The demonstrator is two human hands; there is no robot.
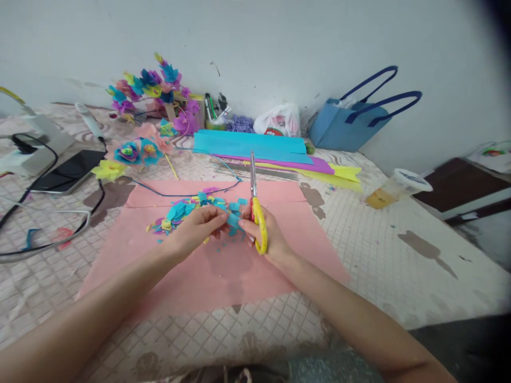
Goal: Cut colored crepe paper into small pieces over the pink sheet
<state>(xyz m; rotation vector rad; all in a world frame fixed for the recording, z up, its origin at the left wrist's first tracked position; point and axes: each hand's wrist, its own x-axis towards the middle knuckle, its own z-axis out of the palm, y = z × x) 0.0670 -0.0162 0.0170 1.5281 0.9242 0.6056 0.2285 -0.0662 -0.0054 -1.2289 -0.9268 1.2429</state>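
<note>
Between my two hands is a small piece of blue paper [232, 219], pinched by the fingers of my left hand [205, 222]. My right hand [268, 234] has scissors with yellow handles [260, 226] hooked in it, blades pointing up and away. The fingertips of that hand also touch the blue paper. Under both hands lies a pink paper sheet [191, 282]. A heap of cut scraps [181, 210] in blue, yellow and purple sits on the sheet, just beyond my left hand.
Folded blue paper [247, 142] lies behind the sheet, over purple and yellow paper. Paper flowers [147, 85] stand at back left, near a phone [69, 170] and cables. To the right are a blue bag [343, 125] and a tilted plastic cup [395, 189].
</note>
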